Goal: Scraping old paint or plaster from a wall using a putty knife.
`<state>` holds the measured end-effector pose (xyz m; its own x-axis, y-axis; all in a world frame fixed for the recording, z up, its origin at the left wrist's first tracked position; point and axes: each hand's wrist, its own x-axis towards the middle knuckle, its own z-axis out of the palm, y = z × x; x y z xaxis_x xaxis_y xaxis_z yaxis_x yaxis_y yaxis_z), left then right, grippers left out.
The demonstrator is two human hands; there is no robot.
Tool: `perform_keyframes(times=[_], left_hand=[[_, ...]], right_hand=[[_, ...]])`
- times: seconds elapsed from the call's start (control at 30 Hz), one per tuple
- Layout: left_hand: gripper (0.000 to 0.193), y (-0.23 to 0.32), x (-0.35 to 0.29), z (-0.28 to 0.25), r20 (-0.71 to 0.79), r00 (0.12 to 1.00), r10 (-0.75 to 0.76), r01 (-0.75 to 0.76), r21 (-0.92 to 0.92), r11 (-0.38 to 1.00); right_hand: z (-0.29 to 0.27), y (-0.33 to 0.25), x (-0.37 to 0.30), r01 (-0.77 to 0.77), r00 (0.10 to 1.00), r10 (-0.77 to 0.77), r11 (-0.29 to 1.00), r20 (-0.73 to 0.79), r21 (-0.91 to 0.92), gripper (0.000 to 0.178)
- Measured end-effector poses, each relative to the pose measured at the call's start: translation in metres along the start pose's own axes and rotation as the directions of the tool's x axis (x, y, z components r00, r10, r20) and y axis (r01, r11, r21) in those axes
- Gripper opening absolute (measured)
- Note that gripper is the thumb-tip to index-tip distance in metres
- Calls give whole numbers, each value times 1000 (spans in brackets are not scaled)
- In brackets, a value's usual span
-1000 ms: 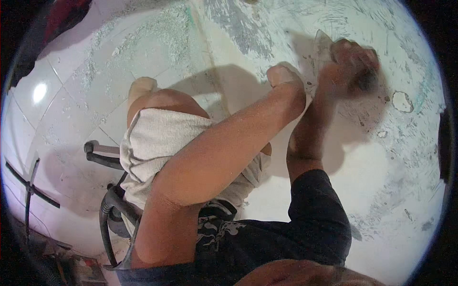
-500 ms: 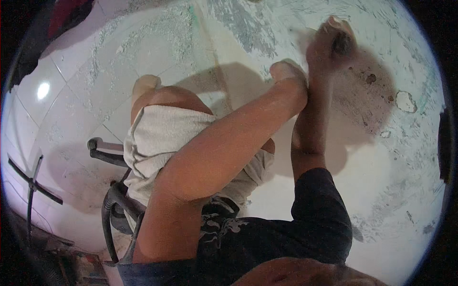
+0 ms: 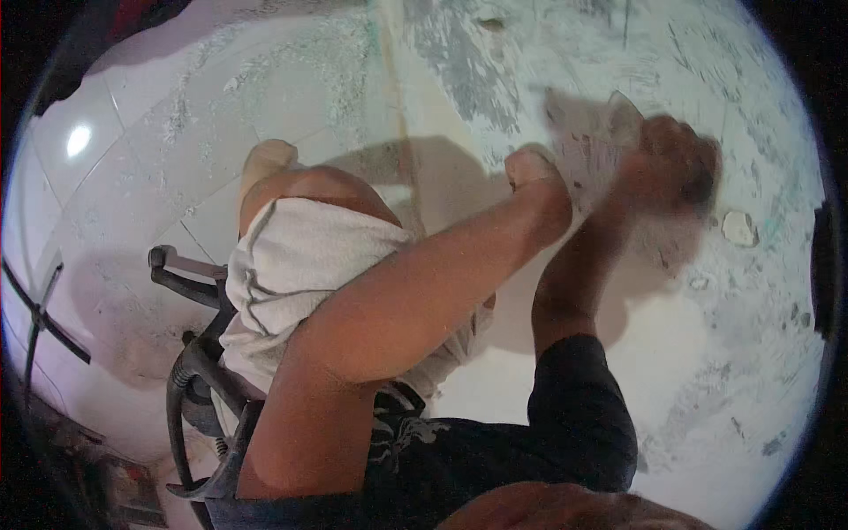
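My right hand is closed in a fist against a whitish, scuffed surface with grey patches. Motion blur and shadow hide what it grips; a dark spot shows at its lower edge. A pale, pointed shape lies beside the knuckles, and I cannot tell whether it belongs to something held. My left hand is bent at the wrist near the same surface, close to my right forearm. Its fingers are mostly hidden. A brownish, wet-looking patch surrounds the right hand.
A chipped white spot is right of the right hand. Crumbly debris covers tiles at the upper left. My bent leg in grey cloth lies under my left arm. A black tubular frame and a black crossed stand are at left.
My right hand has swung down and to the right over the surface, exposing the pale shape beside it. My left hand stays in about the same place, now apart from the right forearm.
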<state>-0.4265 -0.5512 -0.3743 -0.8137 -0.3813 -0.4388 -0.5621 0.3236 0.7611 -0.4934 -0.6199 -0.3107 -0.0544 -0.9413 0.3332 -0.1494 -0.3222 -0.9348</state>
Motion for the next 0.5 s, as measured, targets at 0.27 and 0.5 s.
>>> perform_keyframes(times=[0.27, 0.5], left_hand=[[18, 8, 12, 16, -88, 993, -81, 68, -138, 988], [21, 18, -14, -8, -133, 991, 9, -17, -53, 998]], right_hand=[[32, -24, 7, 263, 956, -267, 595, 122, -759, 17], [1, -29, 29, 318, 896, -427, 430, 120, -845, 13]])
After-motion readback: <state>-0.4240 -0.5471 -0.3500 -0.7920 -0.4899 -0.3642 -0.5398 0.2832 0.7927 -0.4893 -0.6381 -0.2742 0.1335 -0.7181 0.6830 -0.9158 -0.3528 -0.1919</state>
